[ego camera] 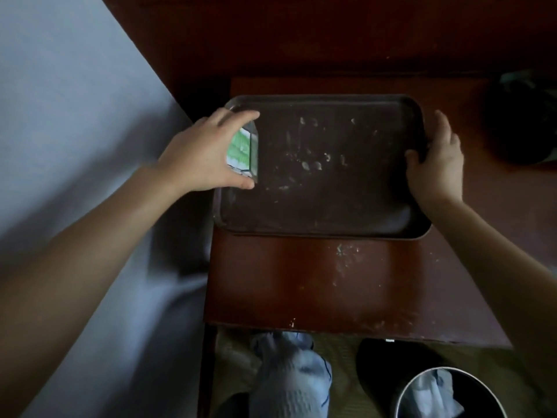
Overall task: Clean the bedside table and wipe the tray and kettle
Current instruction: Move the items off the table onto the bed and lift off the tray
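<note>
Tray, crumb-marked, on bench: right hand curled over its right rim, steadying; left hand pinches green packet, likely clearing it for wiping.

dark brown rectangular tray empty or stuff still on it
Nearly empty: only pale specks on the dark brown tray, plus a green-and-white packet the left hand grips at its left end.

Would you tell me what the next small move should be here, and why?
Probably lift the green-and-white packet off the tray with the left hand: its fingers pinch it, the right hand grips the tray's rim, and pale residue there needs wiping.
</note>
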The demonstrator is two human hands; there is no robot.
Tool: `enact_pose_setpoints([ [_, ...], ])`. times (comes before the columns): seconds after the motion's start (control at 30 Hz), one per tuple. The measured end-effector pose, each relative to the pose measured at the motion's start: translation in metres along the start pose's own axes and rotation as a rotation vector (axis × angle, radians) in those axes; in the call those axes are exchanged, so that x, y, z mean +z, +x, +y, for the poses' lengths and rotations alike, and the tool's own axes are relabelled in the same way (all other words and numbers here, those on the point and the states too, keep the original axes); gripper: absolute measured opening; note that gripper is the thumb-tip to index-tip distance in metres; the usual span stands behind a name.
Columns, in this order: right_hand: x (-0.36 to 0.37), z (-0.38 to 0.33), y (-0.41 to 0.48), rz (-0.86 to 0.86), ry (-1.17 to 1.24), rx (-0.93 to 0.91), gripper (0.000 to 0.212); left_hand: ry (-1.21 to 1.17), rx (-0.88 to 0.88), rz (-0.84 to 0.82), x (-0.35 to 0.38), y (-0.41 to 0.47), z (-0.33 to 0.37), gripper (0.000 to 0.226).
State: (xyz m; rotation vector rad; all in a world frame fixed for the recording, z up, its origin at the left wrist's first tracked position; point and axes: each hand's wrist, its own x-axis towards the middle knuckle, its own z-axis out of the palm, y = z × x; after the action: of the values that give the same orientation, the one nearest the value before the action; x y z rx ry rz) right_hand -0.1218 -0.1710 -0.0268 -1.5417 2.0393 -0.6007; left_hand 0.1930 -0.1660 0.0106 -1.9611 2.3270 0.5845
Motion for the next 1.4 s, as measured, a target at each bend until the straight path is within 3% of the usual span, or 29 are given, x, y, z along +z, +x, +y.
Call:
enact_pose_setpoints([
  [0.2,-0.017,0.002,-0.007,-0.033,0.182,0.174,0.033,-0.148,0.003,0.110,-0.013,-0.012,0.014,0.104],
  [0.4,-0.036,0.004,-0.034,0.022,0.413,0.224,0.022,-0.063,0.054,0.055,-0.027,-0.046,0.043,0.106],
  [0.83,-0.172,0.065,-0.196,0.248,0.616,0.122,0.038,-0.034,0.245,0.047,-0.041,-0.182,0.188,0.104],
  [1.23,-0.296,0.171,-0.298,0.419,0.691,0.221,0.035,0.075,0.509,-0.037,-0.028,-0.219,0.353,0.107],
  [1.4,-0.352,0.255,-0.339,0.537,0.750,0.319,0.035,0.144,0.620,-0.060,-0.001,-0.223,0.452,0.107],
])
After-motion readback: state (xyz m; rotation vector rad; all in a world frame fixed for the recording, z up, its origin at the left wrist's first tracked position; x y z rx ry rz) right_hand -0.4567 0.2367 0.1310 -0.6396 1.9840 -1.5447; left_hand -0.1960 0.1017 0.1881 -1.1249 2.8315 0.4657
